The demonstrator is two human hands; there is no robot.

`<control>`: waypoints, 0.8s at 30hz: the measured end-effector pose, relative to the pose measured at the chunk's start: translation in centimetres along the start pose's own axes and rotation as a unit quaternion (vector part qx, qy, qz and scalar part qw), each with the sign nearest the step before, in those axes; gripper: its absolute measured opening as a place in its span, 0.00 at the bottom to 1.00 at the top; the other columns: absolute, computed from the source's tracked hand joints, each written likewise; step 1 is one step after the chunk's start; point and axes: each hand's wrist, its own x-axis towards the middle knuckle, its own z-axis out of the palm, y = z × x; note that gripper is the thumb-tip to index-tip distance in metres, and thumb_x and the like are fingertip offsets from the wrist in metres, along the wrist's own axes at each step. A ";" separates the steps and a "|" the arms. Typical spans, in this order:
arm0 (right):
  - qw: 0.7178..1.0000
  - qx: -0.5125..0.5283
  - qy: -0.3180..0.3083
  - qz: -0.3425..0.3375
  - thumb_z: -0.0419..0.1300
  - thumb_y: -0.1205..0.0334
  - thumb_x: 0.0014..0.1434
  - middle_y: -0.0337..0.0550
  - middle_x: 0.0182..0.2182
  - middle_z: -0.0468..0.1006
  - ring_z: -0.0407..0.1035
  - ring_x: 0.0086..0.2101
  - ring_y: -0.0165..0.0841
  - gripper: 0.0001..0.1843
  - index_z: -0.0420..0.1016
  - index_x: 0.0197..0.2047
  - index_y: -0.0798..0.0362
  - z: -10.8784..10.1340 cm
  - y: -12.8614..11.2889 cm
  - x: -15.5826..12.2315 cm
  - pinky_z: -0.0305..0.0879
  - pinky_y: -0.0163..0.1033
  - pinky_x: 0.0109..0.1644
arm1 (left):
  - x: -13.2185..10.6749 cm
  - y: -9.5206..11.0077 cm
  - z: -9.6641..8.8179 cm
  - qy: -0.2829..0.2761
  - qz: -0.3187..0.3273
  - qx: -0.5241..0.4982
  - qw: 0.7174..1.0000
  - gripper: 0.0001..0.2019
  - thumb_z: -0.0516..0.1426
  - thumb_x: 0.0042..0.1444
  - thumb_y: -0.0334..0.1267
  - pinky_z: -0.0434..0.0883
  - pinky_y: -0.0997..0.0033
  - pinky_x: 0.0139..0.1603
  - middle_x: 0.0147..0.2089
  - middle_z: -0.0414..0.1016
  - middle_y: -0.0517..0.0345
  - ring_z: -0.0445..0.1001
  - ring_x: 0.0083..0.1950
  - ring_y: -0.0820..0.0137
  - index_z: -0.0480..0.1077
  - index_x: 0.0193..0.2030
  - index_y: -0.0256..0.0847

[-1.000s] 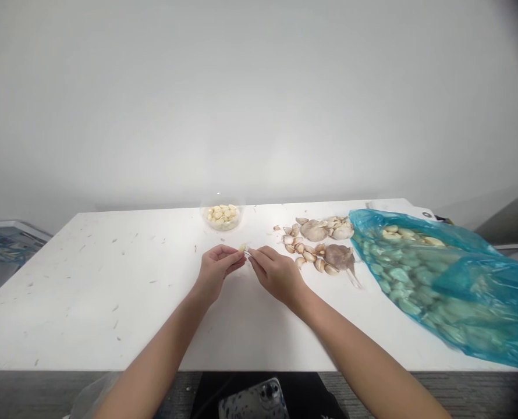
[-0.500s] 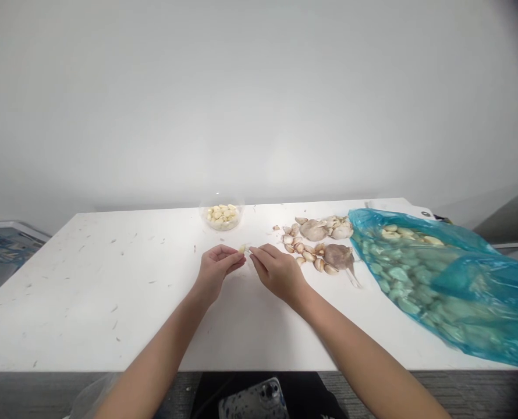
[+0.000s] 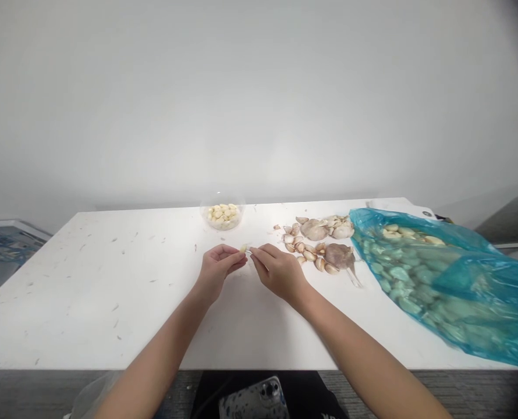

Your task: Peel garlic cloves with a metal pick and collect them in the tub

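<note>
My left hand (image 3: 219, 266) pinches a pale garlic clove (image 3: 243, 248) between thumb and fingers. Against the clove's right end, my right hand (image 3: 280, 269) has its fingertips closed on something small and whitish that is too small to make out. Both hands are just above the white table. Beyond them a clear round bowl (image 3: 222, 224) holds several peeled cloves (image 3: 224, 213). Unpeeled cloves (image 3: 309, 251) lie to the right of my right hand, beside whole garlic bulbs (image 3: 339, 256).
A large blue plastic bag (image 3: 468, 279) with many pale cloves inside covers the table's right end. Bits of peel are scattered over the white table (image 3: 154, 314), mostly left. A phone (image 3: 254, 400) rests on my lap below the front edge. A grey wall (image 3: 259, 105) stands behind.
Both hands stay in nearly the same place, with only slight movement at the fingertips around the clove. The view has shifted a little.
</note>
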 end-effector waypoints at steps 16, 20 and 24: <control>1.000 -0.011 0.004 0.005 0.52 0.67 0.60 0.38 0.31 0.75 0.70 0.30 0.25 0.12 0.75 0.41 0.54 0.0 -0.1 0.1 0.58 0.29 0.27 | 0.1 0.0 0.0 -0.009 -0.009 -0.011 1.000 0.16 0.67 0.41 0.37 0.71 0.63 0.50 0.31 0.75 0.50 0.75 0.35 0.70 0.66 0.30 0.31; 0.999 -0.021 0.009 0.022 0.51 0.67 0.61 0.39 0.32 0.75 0.70 0.30 0.25 0.12 0.75 0.42 0.55 0.0 0.2 0.1 0.57 0.29 0.27 | 0.1 0.0 0.0 -0.006 -0.010 -0.011 1.000 0.16 0.67 0.41 0.37 0.71 0.63 0.50 0.31 0.75 0.51 0.75 0.36 0.70 0.67 0.31 0.31; 1.000 -0.003 0.009 0.016 0.51 0.65 0.62 0.40 0.32 0.75 0.70 0.31 0.25 0.12 0.75 0.42 0.55 -0.1 0.1 0.1 0.59 0.28 0.29 | 0.1 0.1 0.1 -0.002 -0.011 -0.016 1.000 0.15 0.67 0.40 0.37 0.71 0.63 0.50 0.31 0.75 0.51 0.75 0.35 0.70 0.67 0.30 0.31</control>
